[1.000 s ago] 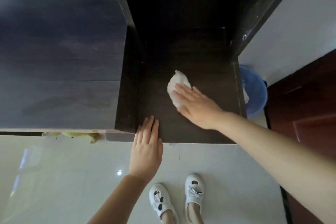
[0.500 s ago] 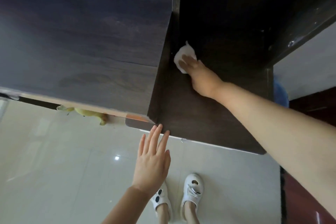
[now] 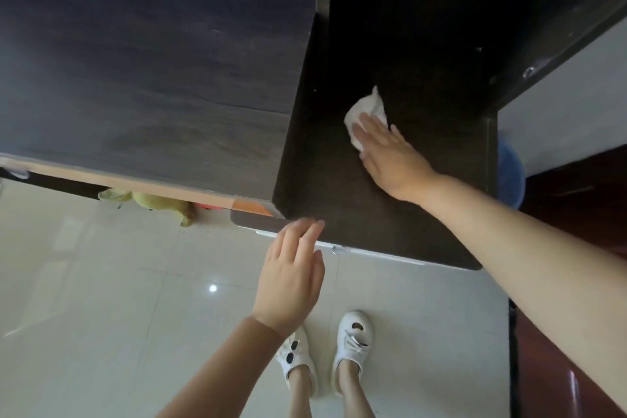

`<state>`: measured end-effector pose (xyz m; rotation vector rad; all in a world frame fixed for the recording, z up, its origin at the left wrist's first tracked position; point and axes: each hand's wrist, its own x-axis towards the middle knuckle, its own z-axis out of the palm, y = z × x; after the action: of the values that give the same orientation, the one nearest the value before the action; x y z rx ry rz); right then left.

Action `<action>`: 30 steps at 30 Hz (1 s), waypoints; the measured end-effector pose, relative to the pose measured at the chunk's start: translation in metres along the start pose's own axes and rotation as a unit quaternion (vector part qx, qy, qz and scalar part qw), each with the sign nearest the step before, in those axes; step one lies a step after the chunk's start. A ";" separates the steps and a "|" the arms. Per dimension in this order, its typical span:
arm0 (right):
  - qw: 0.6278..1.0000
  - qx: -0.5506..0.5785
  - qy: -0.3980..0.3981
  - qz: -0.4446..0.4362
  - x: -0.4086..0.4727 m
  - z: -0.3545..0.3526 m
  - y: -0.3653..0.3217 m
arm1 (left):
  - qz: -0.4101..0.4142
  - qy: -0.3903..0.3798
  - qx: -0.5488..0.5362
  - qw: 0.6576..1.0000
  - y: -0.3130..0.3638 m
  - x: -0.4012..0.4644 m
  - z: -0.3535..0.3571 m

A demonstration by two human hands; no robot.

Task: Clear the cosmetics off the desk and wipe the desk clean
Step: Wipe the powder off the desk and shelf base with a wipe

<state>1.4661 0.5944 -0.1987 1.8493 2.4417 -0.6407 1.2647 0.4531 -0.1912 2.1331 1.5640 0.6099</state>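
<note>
Dark desk [image 3: 339, 200] — white wipe [image 3: 364, 108] under right hand [image 3: 390, 156] fingertips, pressed flat.

right hand [image 3: 390, 153], wipe [image 3: 364, 112] drawn back from corner

One wide camera sits on my head, looking steeply forward and down. It takes in the dark bench [image 3: 142, 54] across the top, close below me, the pale tiled floor [image 3: 101, 299] underneath, and my own white shoes [image 3: 353, 336] near the bottom edge. Both my forearms reach in from the lower edge and right side.
</note>
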 end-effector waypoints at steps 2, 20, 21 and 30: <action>0.998 -0.022 0.009 0.049 -0.010 0.012 -0.011 | 0.005 0.021 -0.027 0.999 0.005 0.018 0.008; 0.987 0.034 0.130 0.090 -0.182 0.078 -0.005 | 0.025 -0.063 0.058 0.996 -0.017 0.013 0.017; 0.990 0.040 0.124 0.059 -0.173 0.080 -0.017 | 0.013 -0.060 0.055 0.997 -0.021 0.000 0.011; 0.970 0.085 0.124 -0.190 -0.084 0.093 -0.103 | -0.362 0.058 -0.197 0.909 -0.053 -0.021 -0.019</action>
<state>1.3740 0.4646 -0.2309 1.6075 3.0358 -0.6884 1.2074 0.4495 -0.2079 1.1170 1.9281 0.7071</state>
